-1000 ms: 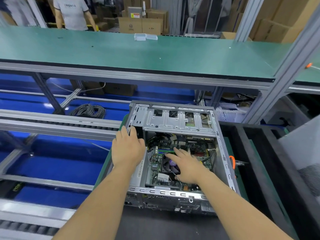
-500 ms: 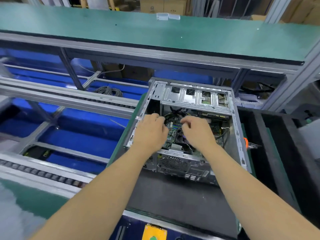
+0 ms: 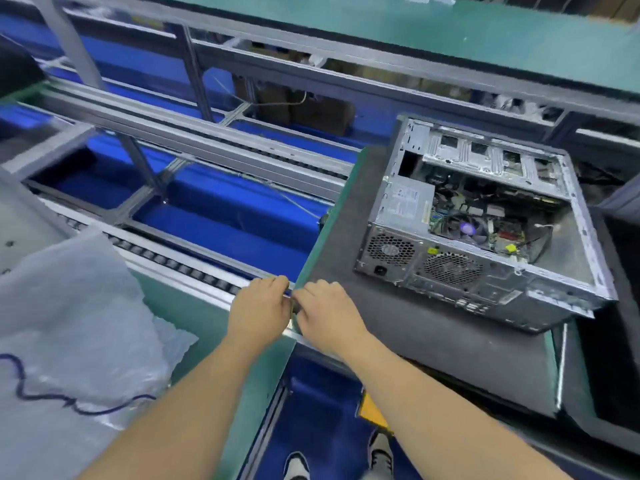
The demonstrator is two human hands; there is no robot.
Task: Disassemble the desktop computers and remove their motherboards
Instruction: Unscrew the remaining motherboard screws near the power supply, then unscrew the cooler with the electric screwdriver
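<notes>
An open grey desktop case (image 3: 485, 282) lies on its side on a black mat (image 3: 398, 334), its rear fans toward me. Inside it I see the green motherboard (image 3: 485, 225) with cables and the silver power supply (image 3: 405, 202). My left hand (image 3: 258, 310) and my right hand (image 3: 329, 313) meet at the mat's near left corner, well clear of the case. The curled fingertips of both hands pinch a small thin piece between them; it is mostly hidden and I cannot identify it.
A sheet of bubble wrap (image 3: 69, 306) with a dark blue cable (image 3: 34, 393) lies at the left. A roller conveyor (image 3: 180, 265) runs over blue bins. A green shelf (image 3: 450, 36) spans the back. Black trays (image 3: 616, 341) stand at the right.
Both hands have come out of the case and moved down-left to the mat's corner, fingertips together. My view has swung left, so the case now sits at the right.
</notes>
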